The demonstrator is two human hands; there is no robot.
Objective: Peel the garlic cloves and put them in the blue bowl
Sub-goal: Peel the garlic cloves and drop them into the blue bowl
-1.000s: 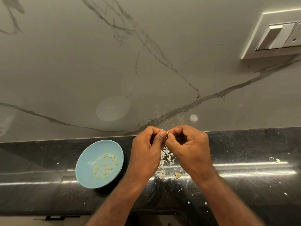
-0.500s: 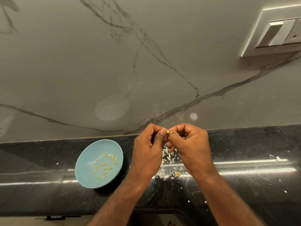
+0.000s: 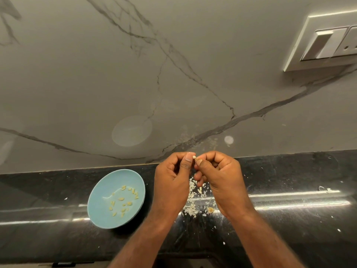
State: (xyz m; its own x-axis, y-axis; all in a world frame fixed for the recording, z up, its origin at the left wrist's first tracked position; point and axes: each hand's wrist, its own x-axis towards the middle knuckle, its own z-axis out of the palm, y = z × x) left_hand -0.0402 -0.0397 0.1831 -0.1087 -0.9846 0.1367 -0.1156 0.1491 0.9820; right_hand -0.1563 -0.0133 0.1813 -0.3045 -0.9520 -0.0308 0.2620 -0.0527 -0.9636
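A tiny pale garlic clove is pinched between the thumb tips of my left hand and my right hand, both held together above the black counter near the wall. Fingers of both hands are curled inward. The blue bowl stands on the counter just left of my left hand, and several small peeled cloves lie in it. A heap of papery white garlic skins is spread on the counter under and between my hands.
The black polished counter runs the width of the view, with stray skin flecks at the right. A grey marble wall rises right behind it. A white switch plate is mounted on the wall at the upper right.
Both hands stay together over the skin heap. The thumbs have parted slightly, so the pale clove now shows between them.
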